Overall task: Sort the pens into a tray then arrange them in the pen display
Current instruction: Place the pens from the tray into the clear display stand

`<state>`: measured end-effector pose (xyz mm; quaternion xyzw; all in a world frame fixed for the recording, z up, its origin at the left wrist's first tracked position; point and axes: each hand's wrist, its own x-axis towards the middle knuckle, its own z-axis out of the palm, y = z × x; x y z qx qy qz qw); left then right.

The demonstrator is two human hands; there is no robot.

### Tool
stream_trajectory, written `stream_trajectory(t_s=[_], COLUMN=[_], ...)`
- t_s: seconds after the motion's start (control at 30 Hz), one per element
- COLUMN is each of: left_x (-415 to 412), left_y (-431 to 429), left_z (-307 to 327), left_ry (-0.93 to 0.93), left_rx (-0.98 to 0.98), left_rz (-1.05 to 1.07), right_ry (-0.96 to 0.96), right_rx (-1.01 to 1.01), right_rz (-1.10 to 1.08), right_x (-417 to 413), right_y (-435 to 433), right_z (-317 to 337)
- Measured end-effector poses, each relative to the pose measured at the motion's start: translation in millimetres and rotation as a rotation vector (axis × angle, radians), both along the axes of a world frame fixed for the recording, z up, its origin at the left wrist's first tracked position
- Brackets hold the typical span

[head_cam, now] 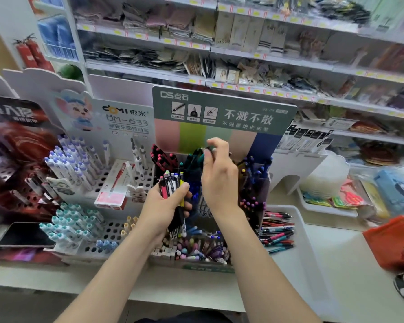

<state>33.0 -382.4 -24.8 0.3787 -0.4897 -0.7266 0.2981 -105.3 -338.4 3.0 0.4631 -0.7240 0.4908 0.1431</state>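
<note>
Pens (173,186) are light, stiff and slick, so the bundle your left hand (163,206) grips before the pen display (189,138) could fan out; your right hand (219,180) pinches a dark pen (207,151) by its top, so take each mid-barrel.

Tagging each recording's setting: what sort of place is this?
Probably a stationery shop: a branded pen display, shelves edged with yellow price tags behind, and the left hand gripping a pen bundle while the right hand pinches a green pen.
</note>
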Motion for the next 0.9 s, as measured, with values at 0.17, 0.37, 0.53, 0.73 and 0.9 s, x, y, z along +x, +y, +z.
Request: stream_trajectory(t_s=[0.17,0.37,0.53,0.73,0.9], left_x=[-7,-8,-8,0,9], left_y=[-3,-8,-4,1,3], left_z=[7,12,16,14,8], left_ry=[0.015,-0.013,0.003,0.006,-0.016], left_rx=[0.016,-0.029,-0.018,-0.053,-0.03], left_rz=[0.024,0.053,0.012,-0.173,-0.237], right_ry=[0.343,0.349,0.126,-1.067,-1.138], right_rx=[0.308,0.343,0.178,0.011,0.009], right_rz=[-0.196,-0.079,-0.073,0.275,0.399], right_x=[-18,-23,-1,30,31], right_y=[-14,-8,12,46,57], right_z=[-18,-25,-17,-11,-13])
